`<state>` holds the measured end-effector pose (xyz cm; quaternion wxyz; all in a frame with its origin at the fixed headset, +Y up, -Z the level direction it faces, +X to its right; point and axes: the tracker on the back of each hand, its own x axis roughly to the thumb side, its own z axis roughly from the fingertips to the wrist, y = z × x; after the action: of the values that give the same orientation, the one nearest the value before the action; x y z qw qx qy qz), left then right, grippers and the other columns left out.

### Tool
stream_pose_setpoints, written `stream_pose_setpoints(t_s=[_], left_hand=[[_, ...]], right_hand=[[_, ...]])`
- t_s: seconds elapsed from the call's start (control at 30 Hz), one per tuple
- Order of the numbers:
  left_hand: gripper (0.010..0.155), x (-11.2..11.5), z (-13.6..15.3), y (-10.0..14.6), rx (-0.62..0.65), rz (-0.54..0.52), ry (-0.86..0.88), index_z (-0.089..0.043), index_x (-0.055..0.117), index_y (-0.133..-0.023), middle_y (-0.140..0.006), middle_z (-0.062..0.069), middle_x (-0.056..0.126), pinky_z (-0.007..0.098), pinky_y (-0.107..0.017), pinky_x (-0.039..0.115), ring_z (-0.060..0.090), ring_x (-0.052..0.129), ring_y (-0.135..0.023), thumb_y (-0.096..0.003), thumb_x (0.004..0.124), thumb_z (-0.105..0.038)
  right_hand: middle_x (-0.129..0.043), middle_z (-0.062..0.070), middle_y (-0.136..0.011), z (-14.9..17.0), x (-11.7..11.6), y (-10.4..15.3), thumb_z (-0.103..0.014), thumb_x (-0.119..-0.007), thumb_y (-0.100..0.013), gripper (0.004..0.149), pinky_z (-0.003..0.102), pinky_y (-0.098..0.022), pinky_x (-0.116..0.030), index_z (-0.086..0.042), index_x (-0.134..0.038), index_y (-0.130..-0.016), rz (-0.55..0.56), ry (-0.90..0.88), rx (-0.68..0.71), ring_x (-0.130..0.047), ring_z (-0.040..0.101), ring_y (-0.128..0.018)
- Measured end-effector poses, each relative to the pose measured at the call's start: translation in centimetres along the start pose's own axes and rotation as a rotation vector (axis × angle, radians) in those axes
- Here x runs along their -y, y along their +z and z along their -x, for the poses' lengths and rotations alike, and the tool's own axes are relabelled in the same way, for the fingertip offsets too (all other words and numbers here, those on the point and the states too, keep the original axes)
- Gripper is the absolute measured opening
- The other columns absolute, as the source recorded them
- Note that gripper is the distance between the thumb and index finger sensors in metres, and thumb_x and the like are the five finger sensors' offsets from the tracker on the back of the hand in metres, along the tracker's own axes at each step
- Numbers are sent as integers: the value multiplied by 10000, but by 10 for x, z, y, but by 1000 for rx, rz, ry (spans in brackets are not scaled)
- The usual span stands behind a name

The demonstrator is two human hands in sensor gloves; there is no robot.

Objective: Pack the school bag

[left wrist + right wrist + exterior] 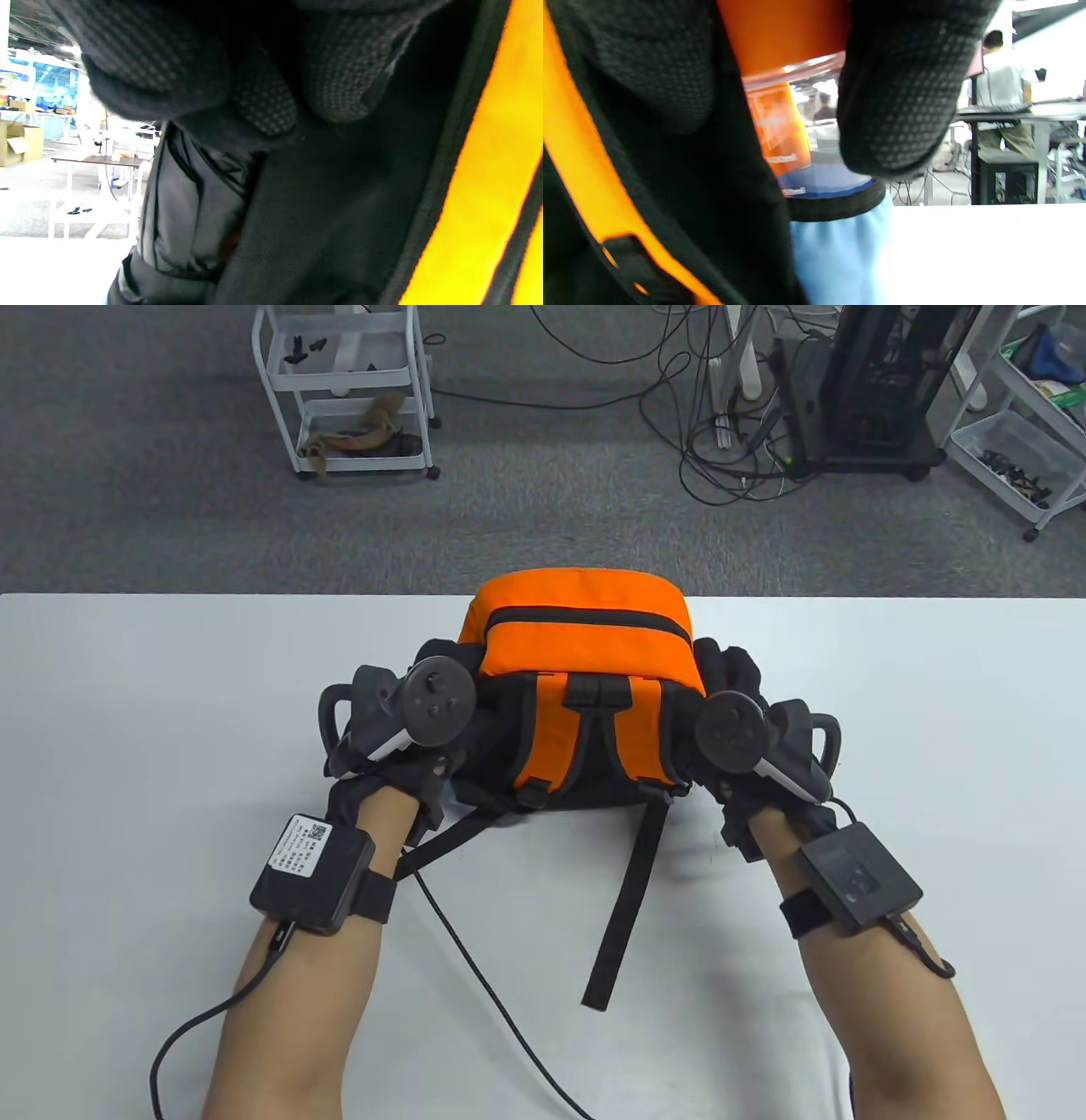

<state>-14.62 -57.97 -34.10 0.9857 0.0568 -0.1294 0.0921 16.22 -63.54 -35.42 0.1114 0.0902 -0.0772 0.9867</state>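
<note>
Orange and black, the school backpack (585, 645) stands upright at the middle of the white table (127, 729), near its far edge, strap side facing us and its top zipper (585, 617) drawn closed. On the left, our left hand (399, 729) clasps the bag's side, and in the left wrist view the dotted fingers (263, 106) curl against the dark side panel, close together. We judge the grip is there to steady the bag or square it up, now that it looks zipped. In the middle, the two orange shoulder straps (632, 729) hang down the back panel, and one loose black webbing tail (628, 891) trails across the table toward us. On the right, our right hand (747, 729) holds the opposite side, mirroring the left; in the right wrist view its fingers (899, 106) wrap round a clear water bottle (797, 140) seated in the side pocket (835, 203).
</note>
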Motion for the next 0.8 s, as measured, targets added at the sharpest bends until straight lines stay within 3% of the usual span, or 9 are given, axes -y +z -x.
stream_pose_setpoints(t_s=[0.2, 0.27, 0.37, 0.47, 0.57, 0.67, 0.7, 0.8], left_hand=[[688, 5, 9, -19, -46, 29, 33, -256, 579, -1117, -1168, 242, 663, 438, -359, 998, 277, 1099, -403, -531, 909, -397], [817, 2, 10, -19, -48, 44, 40, -245, 474, -1189, -1193, 265, 627, 464, -382, 982, 299, 1091, -436, -531, 939, -385], [1004, -7, 10, -10, -54, 105, -25, -162, 312, -1239, -1236, 308, 542, 512, -428, 934, 339, 1049, -549, -523, 952, -455], [980, -27, 16, 9, -38, 95, -43, -114, 300, -1237, -1235, 308, 540, 536, -467, 907, 347, 1014, -636, -555, 909, -464], [990, -55, 24, 43, -4, 26, -22, -108, 254, -1249, -1261, 314, 500, 613, -550, 847, 448, 953, -794, -580, 858, -517], [950, -80, 27, 87, 43, -63, -8, -152, 296, -1270, -1290, 284, 532, 777, -699, 665, 618, 724, -1043, -593, 807, -579], [924, -84, 27, 98, 47, -68, -18, -168, 329, -1274, -1285, 273, 584, 821, -723, 574, 653, 606, -1101, -596, 788, -597], [923, -84, 24, 132, 74, -90, -59, -178, 330, -1283, -1322, 275, 509, 869, -723, 455, 673, 449, -1155, -597, 729, -650]], right_hand=[[-457, 407, -1141, -4, -5, -24, -480, -953, -391, 1119, 366, -353, -1073, -17, -278, -1154, -40, 21, -51, -1036, 475, -549], [-397, 394, -1166, -2, -3, -26, -477, -960, -388, 1141, 384, -390, -1059, -37, -238, -1154, -77, 16, -55, -1028, 475, -588], [-292, 379, -1199, 2, 7, -24, -515, -953, -387, 1201, 477, -452, -1017, -25, -159, -1144, -168, 30, -38, -1006, 520, -710], [-256, 393, -1198, 4, 30, -15, -533, -932, -401, 1224, 544, -506, -971, 29, -127, -1131, -242, 106, -47, -946, 589, -808], [-282, 376, -1209, 5, 70, 10, -520, -935, -410, 1194, 670, -593, -868, 33, -169, -1140, -166, 135, 49, -848, 636, -901], [-365, 360, -1219, 0, 110, 54, -564, -828, -476, 1079, 794, -657, -702, 24, -239, -1161, 5, 141, 161, -682, 671, -1007], [-372, 364, -1219, -1, 118, 67, -568, -807, -485, 1061, 838, -655, -645, 25, -247, -1164, 29, 131, 178, -629, 680, -1028], [-377, 315, -1244, -5, 127, 107, -589, -767, -495, 1024, 893, -665, -490, -9, -278, -1182, 94, 85, 223, -437, 717, -1066]])
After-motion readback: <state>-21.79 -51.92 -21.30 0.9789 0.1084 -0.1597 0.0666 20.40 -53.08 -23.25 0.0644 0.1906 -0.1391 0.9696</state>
